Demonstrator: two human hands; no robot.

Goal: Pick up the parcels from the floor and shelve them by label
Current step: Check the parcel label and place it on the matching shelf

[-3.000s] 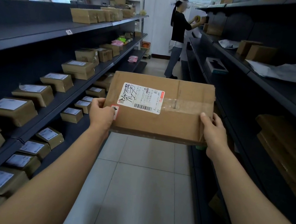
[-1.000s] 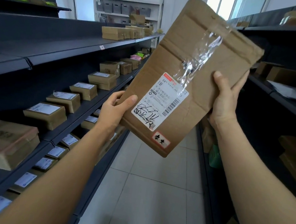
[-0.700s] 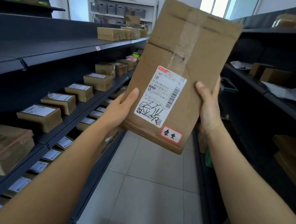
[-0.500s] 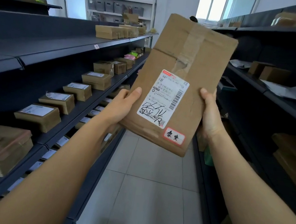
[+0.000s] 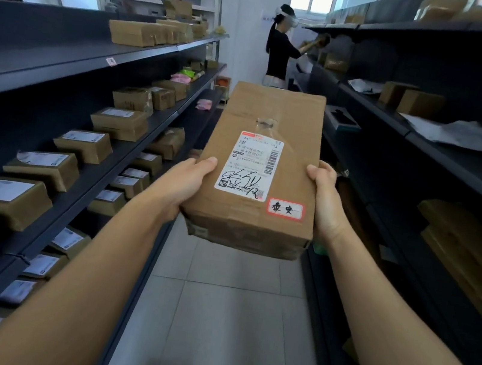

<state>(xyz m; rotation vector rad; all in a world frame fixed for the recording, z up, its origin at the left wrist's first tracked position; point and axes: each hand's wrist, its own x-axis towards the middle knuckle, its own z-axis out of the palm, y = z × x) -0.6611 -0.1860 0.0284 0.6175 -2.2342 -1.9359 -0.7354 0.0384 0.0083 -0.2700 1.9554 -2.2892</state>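
I hold a flat brown cardboard parcel (image 5: 275,118) lengthwise in front of me over the aisle floor. Its top face carries a white shipping label (image 5: 250,165) with handwriting and a small red-bordered sticker (image 5: 285,209). My left hand (image 5: 184,181) grips the parcel's left edge, thumb on top. My right hand (image 5: 325,200) grips the right edge. The parcel lies nearly flat, its near end tilted slightly down toward me.
Dark shelving (image 5: 131,146) on the left holds several labelled brown boxes (image 5: 94,146). Shelves on the right (image 5: 429,139) hold boxes and white bags. A person (image 5: 280,53) works at the right shelf far down the aisle. The floor (image 5: 227,322) is pale tile.
The parcel has been turned from crosswise to lengthwise, raised upright, then lowered to nearly flat at chest height. The person down the aisle is in view again.
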